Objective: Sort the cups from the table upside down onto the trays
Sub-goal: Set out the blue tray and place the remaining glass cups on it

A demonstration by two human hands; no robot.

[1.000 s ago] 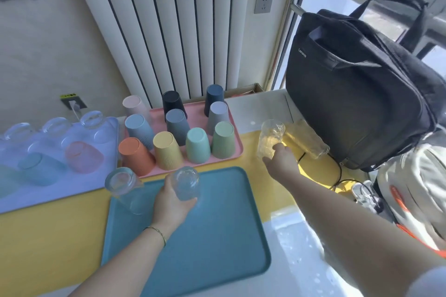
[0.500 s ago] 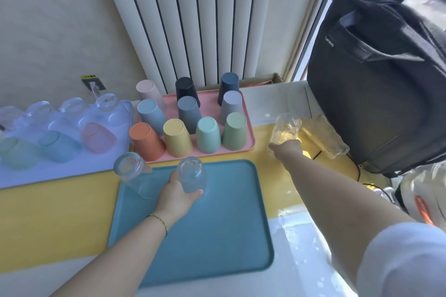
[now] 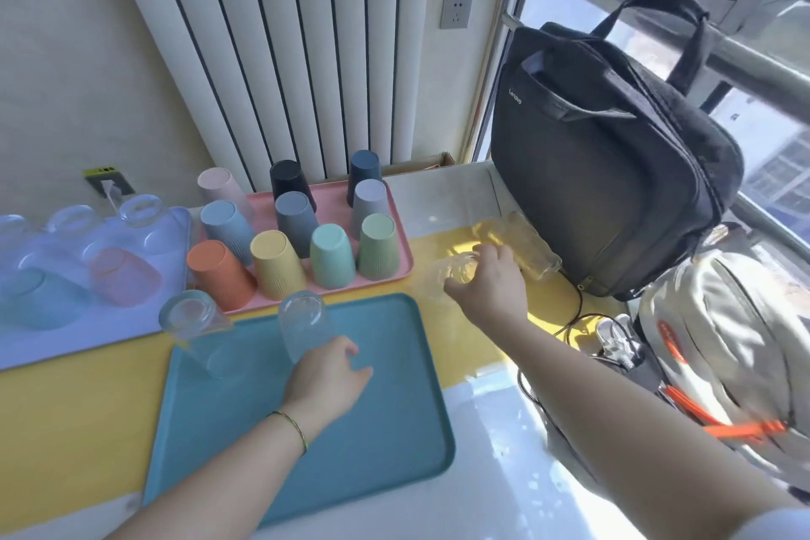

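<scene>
I see pink tray point(image 3: 401, 232) at centre, full of upturned cups. Blue tray point(image 3: 385, 417) below holds two upturned glasses. Left hand point(image 3: 326, 377) loosened beside one glass point(image 3: 302, 324). Right hand point(image 3: 491, 283) wraps clear cup point(image 3: 442, 276), centre right; more cups point(image 3: 521, 248) lie beyond, unsorted.

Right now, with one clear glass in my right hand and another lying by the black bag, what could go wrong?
1. The right hand holds a clear glass tilted above the yellow tabletop; a loose grip could drop it.
2. The lying glass rests on its side against the black bag and might roll if nudged.
3. The left hand sits close to the upturned glass on the blue tray and could tip it.
</scene>
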